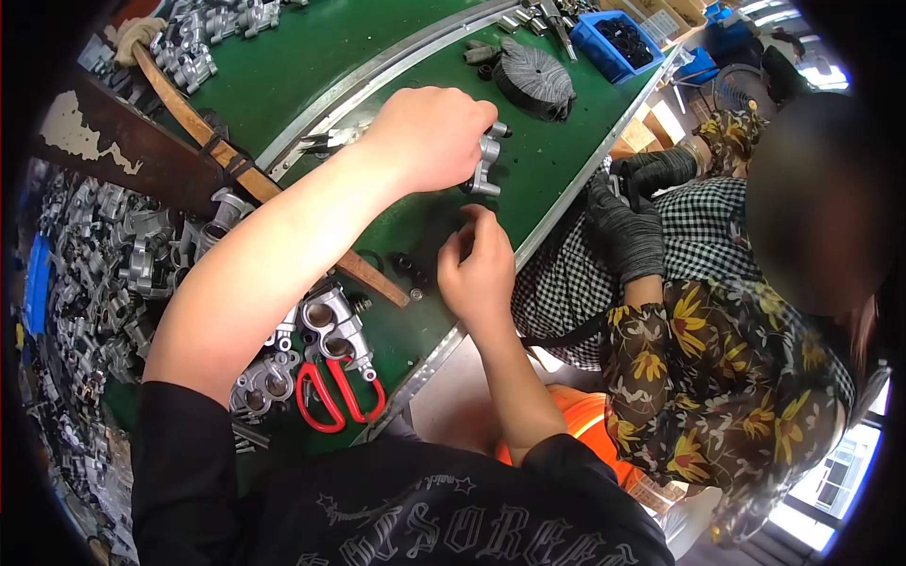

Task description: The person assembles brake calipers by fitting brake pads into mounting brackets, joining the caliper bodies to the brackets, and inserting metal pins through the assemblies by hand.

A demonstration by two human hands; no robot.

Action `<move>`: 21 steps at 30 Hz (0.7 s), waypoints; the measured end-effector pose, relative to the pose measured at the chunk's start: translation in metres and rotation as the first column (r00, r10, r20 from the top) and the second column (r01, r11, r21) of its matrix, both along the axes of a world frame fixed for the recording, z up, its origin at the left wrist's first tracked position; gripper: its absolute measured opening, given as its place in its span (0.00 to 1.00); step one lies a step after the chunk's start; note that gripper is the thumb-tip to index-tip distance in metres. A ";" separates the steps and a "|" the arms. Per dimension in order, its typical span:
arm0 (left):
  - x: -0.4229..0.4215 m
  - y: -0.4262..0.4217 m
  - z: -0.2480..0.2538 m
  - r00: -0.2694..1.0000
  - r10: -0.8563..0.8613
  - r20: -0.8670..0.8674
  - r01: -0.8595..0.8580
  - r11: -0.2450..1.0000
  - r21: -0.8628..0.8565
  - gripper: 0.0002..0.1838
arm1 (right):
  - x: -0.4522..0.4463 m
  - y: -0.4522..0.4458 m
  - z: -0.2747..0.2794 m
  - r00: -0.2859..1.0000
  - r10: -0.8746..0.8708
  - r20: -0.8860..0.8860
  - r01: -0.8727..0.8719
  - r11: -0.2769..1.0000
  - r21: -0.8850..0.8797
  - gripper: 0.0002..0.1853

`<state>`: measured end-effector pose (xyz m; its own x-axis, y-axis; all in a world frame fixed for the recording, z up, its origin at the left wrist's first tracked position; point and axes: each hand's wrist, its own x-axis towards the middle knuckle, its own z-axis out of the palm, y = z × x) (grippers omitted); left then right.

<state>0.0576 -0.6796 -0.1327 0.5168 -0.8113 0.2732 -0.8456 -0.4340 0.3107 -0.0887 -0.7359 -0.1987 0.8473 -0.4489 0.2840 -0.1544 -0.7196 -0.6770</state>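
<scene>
Over the green bench (566, 141), my left hand (432, 132) is curled beside a small silver metal part (486, 168); its fingertips are hidden behind the hand, so its grip on the part is unclear. My right hand (477, 264) is held lower, near the bench's edge, with fingers bent and thumb and forefinger close together; anything between them is too small to tell. Small black rings (404, 261) lie left of it. Red-handled pliers (342, 394) rest beside a silver casting (332, 321) with two round bores.
A large pile of metal castings (132, 255) fills the left side. A wooden strip (373, 275) crosses the bench. At the back are a grey cloth roll (533, 77) and a blue bin (613, 47). A co-worker with gloved hands (628, 226) sits at the right.
</scene>
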 end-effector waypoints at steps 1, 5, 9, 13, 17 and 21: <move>0.000 0.000 0.000 1.000 -0.004 -0.003 0.004 1.000 -0.001 0.03 | 0.000 0.000 0.000 1.000 0.000 0.000 0.000 1.000 0.001 0.15; 0.002 0.000 -0.001 1.000 -0.012 -0.001 0.012 1.000 -0.004 0.03 | 0.001 0.001 0.002 1.000 -0.012 -0.027 0.013 1.000 0.011 0.15; 0.000 0.000 0.001 1.000 -0.022 -0.011 0.022 1.000 0.003 0.04 | -0.005 0.001 0.001 0.990 -0.038 0.137 0.023 0.993 0.115 0.13; 0.000 0.001 0.009 0.999 -0.015 -0.040 0.018 0.998 0.059 0.06 | -0.025 -0.021 0.012 0.902 -0.066 0.426 0.053 0.998 0.043 0.12; -0.001 0.001 0.006 0.999 -0.014 -0.052 0.017 0.998 0.054 0.06 | -0.041 -0.062 0.010 0.921 -0.374 0.105 0.328 0.894 0.305 0.18; 0.000 0.001 0.003 0.999 -0.019 -0.035 0.019 1.000 0.010 0.06 | -0.066 -0.083 -0.037 0.877 -0.481 -0.023 0.469 0.842 0.267 0.25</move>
